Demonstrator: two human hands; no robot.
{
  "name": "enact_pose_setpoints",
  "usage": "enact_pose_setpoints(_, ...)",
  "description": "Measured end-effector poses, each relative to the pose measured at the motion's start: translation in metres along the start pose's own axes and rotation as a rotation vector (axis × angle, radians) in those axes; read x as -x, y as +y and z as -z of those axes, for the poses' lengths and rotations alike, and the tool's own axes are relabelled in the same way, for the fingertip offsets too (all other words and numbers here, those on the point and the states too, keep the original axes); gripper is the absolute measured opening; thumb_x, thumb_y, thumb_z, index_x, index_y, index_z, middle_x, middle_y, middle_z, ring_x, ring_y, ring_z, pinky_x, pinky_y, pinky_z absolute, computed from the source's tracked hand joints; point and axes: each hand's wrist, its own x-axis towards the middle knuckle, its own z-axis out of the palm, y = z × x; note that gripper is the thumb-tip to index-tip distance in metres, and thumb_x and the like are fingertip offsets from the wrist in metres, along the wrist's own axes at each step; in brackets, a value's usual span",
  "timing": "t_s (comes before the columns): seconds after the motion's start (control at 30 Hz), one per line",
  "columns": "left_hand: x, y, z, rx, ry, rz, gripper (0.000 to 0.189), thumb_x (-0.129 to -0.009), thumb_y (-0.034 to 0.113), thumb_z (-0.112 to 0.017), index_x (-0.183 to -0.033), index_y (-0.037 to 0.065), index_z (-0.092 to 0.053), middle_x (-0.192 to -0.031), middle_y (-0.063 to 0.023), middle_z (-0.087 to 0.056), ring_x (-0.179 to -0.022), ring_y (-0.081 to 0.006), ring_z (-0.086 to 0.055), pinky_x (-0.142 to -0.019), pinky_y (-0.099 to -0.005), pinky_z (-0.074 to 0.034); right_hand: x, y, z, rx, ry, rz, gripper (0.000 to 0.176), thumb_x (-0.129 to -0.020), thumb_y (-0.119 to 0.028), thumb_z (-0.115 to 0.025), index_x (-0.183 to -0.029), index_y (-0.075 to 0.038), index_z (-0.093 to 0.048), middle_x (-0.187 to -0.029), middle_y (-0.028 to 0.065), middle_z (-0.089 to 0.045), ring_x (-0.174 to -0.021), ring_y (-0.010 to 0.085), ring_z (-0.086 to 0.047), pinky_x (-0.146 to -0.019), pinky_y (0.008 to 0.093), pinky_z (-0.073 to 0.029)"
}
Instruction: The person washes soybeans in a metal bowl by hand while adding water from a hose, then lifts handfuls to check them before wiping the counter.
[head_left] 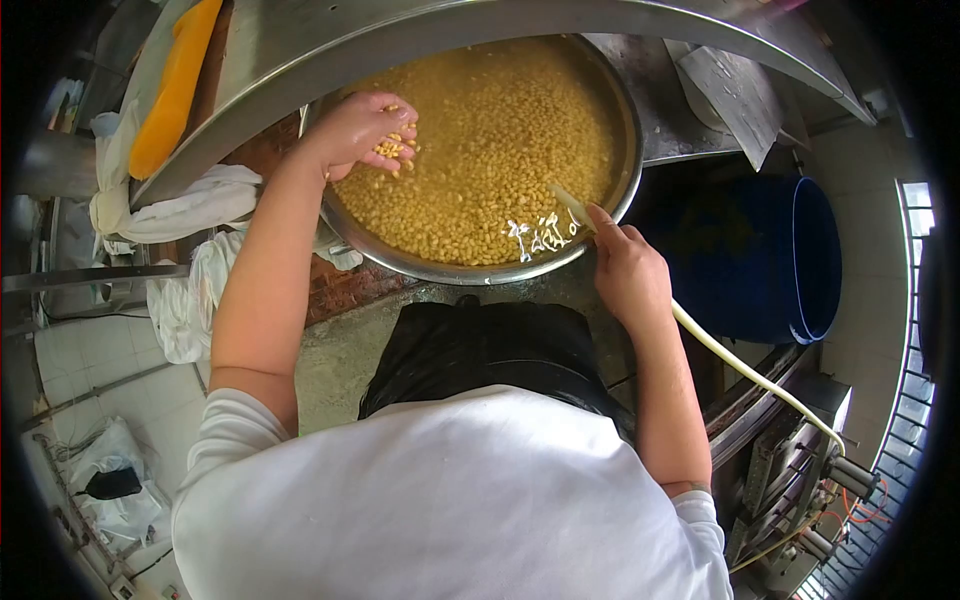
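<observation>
A wide metal basin (470, 274) holds many yellow soybeans (480, 180) under cloudy water. Over its left side, my left hand (362, 130) is cupped, with a small heap of wet soybeans in its curled fingers. At the right rim my right hand (632, 268) is closed around a pale hose (745, 362). The hose's end points into the basin, and the water near it is rippled and glinting. Below the hand, the hose runs off to the lower right.
A steel ledge (450, 42) arches above the basin's far side. To the right lies a large blue barrel (745, 260), with metal equipment (790, 460) below it. White cloths (195, 205) hang at left, near an orange object (172, 95). A metal sheet (735, 95) sits at upper right.
</observation>
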Motion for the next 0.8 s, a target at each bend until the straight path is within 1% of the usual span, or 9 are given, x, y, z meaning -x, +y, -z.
enact_pose_setpoints(0.07, 0.003, -0.001, 0.000, 0.053, -0.066, -0.003, 0.040, -0.116, 0.034, -0.066, -0.139, 0.002, -0.067, -0.125, -0.0140, -0.073, -0.103, -0.0265, -0.077, -0.090, -0.0444, -0.066, 0.000, 0.001, 0.000, -0.002, 0.009, 0.009, 0.046, -0.105, -0.013, -0.065, -0.150, -0.021, -0.068, -0.100, 0.0186, -0.076, -0.088, 0.0420, -0.078, -0.077, 0.0542, -0.061)
enact_pose_setpoints(0.2, 0.006, -0.002, -0.002, 0.187, -0.135, 0.035, 0.039, -0.115, 0.036, -0.066, -0.137, 0.004, -0.069, -0.126, -0.0150, -0.074, -0.109, -0.0296, -0.079, -0.092, -0.0461, -0.066, 0.000, 0.000, 0.000, -0.012, 0.010, 0.008, 0.046, -0.105, -0.013, -0.065, -0.150, -0.021, -0.068, -0.100, 0.0189, -0.076, -0.088, 0.0419, -0.078, -0.076, 0.0543, -0.061)
enact_pose_setpoints(0.27, 0.008, -0.003, -0.002, 0.284, -0.203, 0.025, 0.042, -0.117, 0.032, -0.061, -0.146, 0.001, -0.065, -0.136, -0.0210, -0.076, -0.120, -0.0358, -0.079, -0.096, -0.0491, -0.067, 0.000, 0.001, -0.001, -0.019, 0.021, 0.012, 0.046, -0.105, -0.013, -0.065, -0.150, -0.020, -0.068, -0.101, 0.0191, -0.076, -0.088, 0.0420, -0.078, -0.076, 0.0542, -0.061)
enact_pose_setpoints(0.37, 0.005, -0.009, -0.001, 0.383, -0.266, 0.001, 0.043, -0.118, 0.032, -0.057, -0.145, -0.001, -0.065, -0.139, -0.0230, -0.075, -0.123, -0.0381, -0.078, -0.098, -0.0513, -0.068, 0.000, 0.000, 0.000, -0.021, 0.012, 0.010, 0.045, -0.105, -0.014, -0.064, -0.149, -0.020, -0.069, -0.102, 0.0192, -0.077, -0.089, 0.0420, -0.078, -0.077, 0.0543, -0.061)
enact_pose_setpoints(0.4, 0.004, -0.012, -0.001, 0.383, -0.266, 0.002, 0.043, -0.118, 0.032, -0.057, -0.145, -0.001, -0.065, -0.139, -0.0230, -0.075, -0.123, -0.0381, -0.078, -0.098, -0.0513, -0.068, 0.000, 0.001, -0.001, -0.021, 0.012, 0.010, 0.045, -0.105, -0.014, -0.064, -0.149, -0.020, -0.069, -0.102, 0.0192, -0.077, -0.089, 0.0420, -0.078, -0.077, 0.0543, -0.061)
enact_pose_setpoints(0.47, 0.001, -0.017, 0.001, 0.460, -0.361, -0.039, 0.048, -0.119, 0.036, -0.053, -0.147, -0.001, -0.065, -0.142, -0.0239, -0.074, -0.125, -0.0390, -0.078, -0.099, -0.0521, -0.068, 0.000, 0.001, -0.002, -0.013, 0.015, 0.000, 0.045, -0.105, -0.014, -0.064, -0.149, -0.020, -0.069, -0.102, 0.0191, -0.077, -0.089, 0.0418, -0.078, -0.077, 0.0545, -0.062)
enact_pose_setpoints(0.7, 0.000, -0.020, 0.002, 0.508, -0.395, -0.027, 0.052, -0.119, 0.038, -0.051, -0.152, -0.002, -0.063, -0.145, -0.0237, -0.073, -0.127, -0.0391, -0.077, -0.102, -0.0523, -0.067, 0.000, -0.001, 0.000, -0.012, 0.007, -0.005, 0.045, -0.106, -0.015, -0.064, -0.150, -0.020, -0.069, -0.102, 0.0184, -0.077, -0.090, 0.0414, -0.078, -0.078, 0.0540, -0.062)
enact_pose_setpoints(0.77, -0.005, -0.025, 0.005, 0.519, -0.464, -0.033, 0.051, -0.119, 0.039, -0.052, -0.153, 0.002, -0.064, -0.149, -0.0195, -0.072, -0.133, -0.0381, -0.074, -0.109, -0.0564, -0.063, 0.000, -0.001, 0.001, -0.008, -0.002, -0.010, 0.045, -0.105, -0.014, -0.064, -0.150, -0.020, -0.068, -0.102, 0.0180, -0.077, -0.091, 0.0411, -0.078, -0.078, 0.0540, -0.062)
enact_pose_setpoints(0.8, -0.005, -0.027, 0.005, 0.519, -0.465, -0.033, 0.051, -0.119, 0.039, -0.052, -0.153, 0.002, -0.064, -0.149, -0.0195, -0.072, -0.133, -0.0381, -0.074, -0.109, -0.0564, -0.063, -0.001, -0.001, 0.001, -0.008, -0.002, -0.011, 0.045, -0.105, -0.014, -0.064, -0.150, -0.020, -0.068, -0.102, 0.0180, -0.077, -0.091, 0.0411, -0.078, -0.078, 0.0540, -0.062)
